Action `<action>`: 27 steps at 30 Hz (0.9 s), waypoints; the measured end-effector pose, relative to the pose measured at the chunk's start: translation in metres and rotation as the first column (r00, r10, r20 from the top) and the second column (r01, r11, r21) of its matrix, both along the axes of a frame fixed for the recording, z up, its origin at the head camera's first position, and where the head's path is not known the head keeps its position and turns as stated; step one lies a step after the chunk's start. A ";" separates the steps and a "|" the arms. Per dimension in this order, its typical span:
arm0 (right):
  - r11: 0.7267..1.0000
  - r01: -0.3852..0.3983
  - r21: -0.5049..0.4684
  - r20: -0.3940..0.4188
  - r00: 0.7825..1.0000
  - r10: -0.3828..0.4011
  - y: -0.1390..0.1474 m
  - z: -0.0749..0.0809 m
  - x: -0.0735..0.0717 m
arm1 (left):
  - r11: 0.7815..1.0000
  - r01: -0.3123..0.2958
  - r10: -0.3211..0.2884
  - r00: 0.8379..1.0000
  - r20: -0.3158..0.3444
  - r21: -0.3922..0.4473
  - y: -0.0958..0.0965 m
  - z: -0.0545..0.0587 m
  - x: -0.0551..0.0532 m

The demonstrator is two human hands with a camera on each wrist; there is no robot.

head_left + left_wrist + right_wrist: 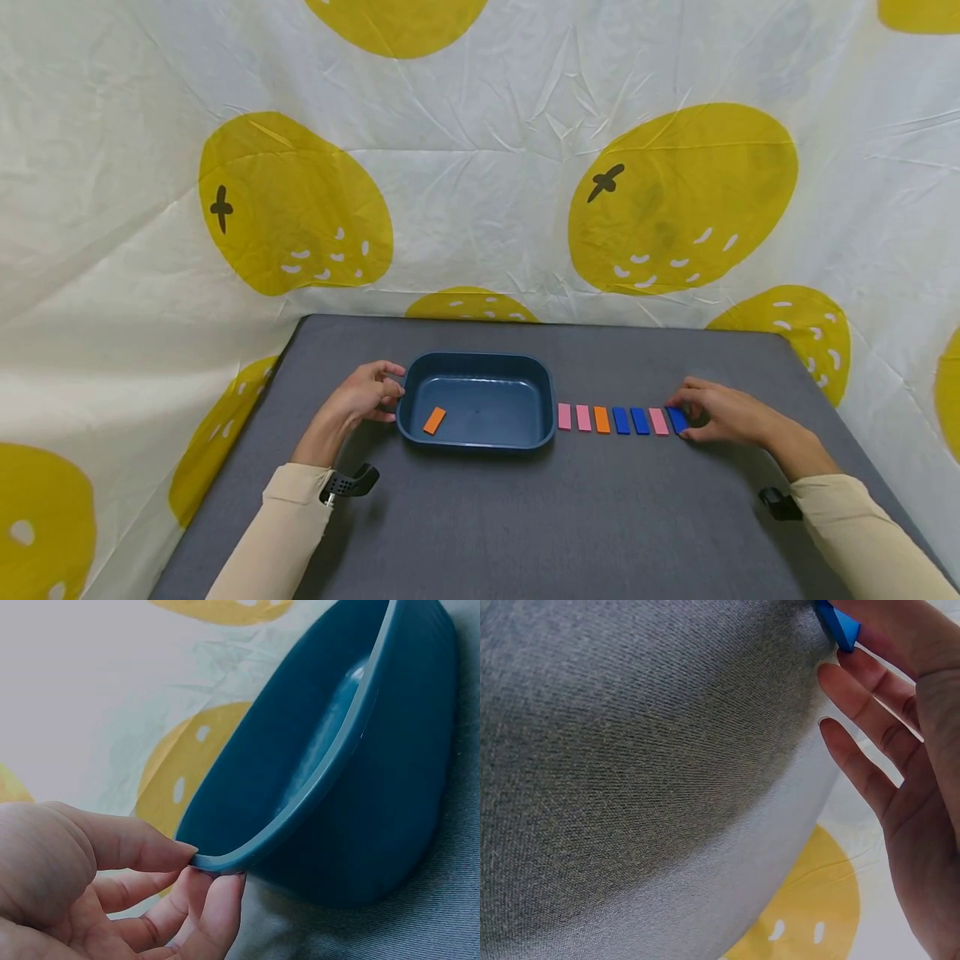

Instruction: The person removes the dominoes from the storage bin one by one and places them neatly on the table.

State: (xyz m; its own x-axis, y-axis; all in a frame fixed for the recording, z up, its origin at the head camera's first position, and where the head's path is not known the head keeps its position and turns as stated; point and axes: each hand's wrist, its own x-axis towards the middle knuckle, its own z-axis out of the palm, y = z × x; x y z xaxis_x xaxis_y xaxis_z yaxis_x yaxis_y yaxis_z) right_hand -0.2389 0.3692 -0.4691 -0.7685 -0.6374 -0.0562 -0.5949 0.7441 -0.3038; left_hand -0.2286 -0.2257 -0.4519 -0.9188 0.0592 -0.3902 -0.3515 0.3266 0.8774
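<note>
On the left of the dark blue tub [480,444], my left hand [366,392] pinches its rim between thumb and fingertips; the left wrist view shows this grip at the rim's corner [221,862]. Inside the tub lies one orange tile [434,421]. A row of small pink, orange and blue tiles runs rightward from the tub, beginning with a pink tile [564,417]. At the row's right end my right hand [723,412] pinches a blue tile [677,419] between thumb and fingers. In the right wrist view this blue tile [840,626] is partly hidden by the thumb.
Beside the held tile stands another pink tile [658,422], with two blue tiles and an orange tile [602,420] further left. A grey cloth covers the table [525,525]. Behind it hangs a white curtain [480,208] with yellow fruit prints.
</note>
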 end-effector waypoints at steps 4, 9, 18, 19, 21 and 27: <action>1.000 0.001 -0.002 0.007 1.000 -0.001 -0.001 0.001 0.000 | 1.000 -0.002 0.002 1.000 0.003 0.001 0.000 0.000 0.000; 1.000 0.005 0.006 0.015 1.000 -0.005 -0.001 0.001 -0.001 | 1.000 -0.008 0.008 1.000 0.012 0.003 0.000 0.000 -0.001; 0.994 0.054 0.093 0.048 0.997 -0.059 -0.013 0.017 -0.001 | 1.000 0.006 -0.006 1.000 0.004 0.001 0.001 0.003 0.001; 0.994 0.050 0.093 0.048 0.997 -0.055 -0.015 0.020 -0.002 | 1.000 0.006 -0.006 1.000 0.004 0.001 0.001 0.003 0.001; 0.997 0.029 0.078 0.042 0.999 -0.032 -0.018 0.024 -0.002 | 1.000 0.006 -0.006 1.000 0.005 0.001 0.001 0.003 0.001; 0.999 -0.028 -0.018 0.048 0.998 0.029 -0.031 0.033 -0.006 | 1.000 0.001 -0.001 1.000 0.014 0.008 0.000 0.001 0.000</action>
State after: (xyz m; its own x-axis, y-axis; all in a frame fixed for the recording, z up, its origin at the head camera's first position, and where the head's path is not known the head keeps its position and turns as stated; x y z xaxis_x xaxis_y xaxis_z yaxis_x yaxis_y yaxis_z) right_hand -0.2453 0.3387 -0.4361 -0.7465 -0.6604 -0.0817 -0.6004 0.7214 -0.3450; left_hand -0.2284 -0.2255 -0.4504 -0.9131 0.0634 -0.4027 -0.3636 0.3202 0.8748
